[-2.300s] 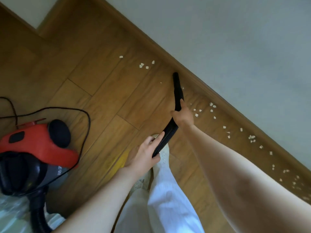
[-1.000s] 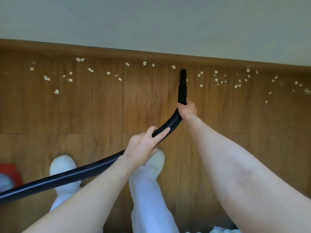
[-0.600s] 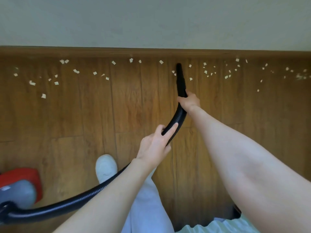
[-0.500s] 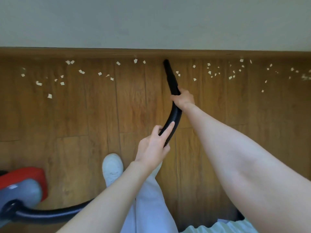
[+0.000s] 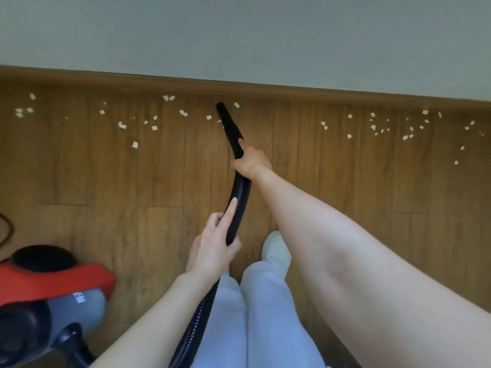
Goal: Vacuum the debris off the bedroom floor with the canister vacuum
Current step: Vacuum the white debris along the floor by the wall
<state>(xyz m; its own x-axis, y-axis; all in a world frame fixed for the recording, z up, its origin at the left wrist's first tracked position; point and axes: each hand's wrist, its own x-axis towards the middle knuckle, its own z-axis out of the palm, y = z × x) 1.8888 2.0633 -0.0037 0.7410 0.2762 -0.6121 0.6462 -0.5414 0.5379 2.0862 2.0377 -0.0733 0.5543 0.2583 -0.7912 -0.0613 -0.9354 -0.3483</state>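
Gripping hose [image 5: 240, 192] with both hands: right [image 5: 252, 162], left [image 5: 212, 248]; nozzle [image 5: 225, 118] near baseboard [image 5: 292, 91].

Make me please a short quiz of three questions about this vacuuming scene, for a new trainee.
1. True or false: the tip of the black tapered plastic nozzle points toward the brown wooden baseboard.
2. Which hand grips where nozzle and black ribbed hose join? A) left hand B) right hand C) neither
3. Fill in: the red and grey canister vacuum stands on the person's ____ side.

Key
1. True; small pale paper scraps lie along the baseboard on both sides of the tip.
2. B; the left hand holds the hose lower down, index finger laid along it.
3. Left.
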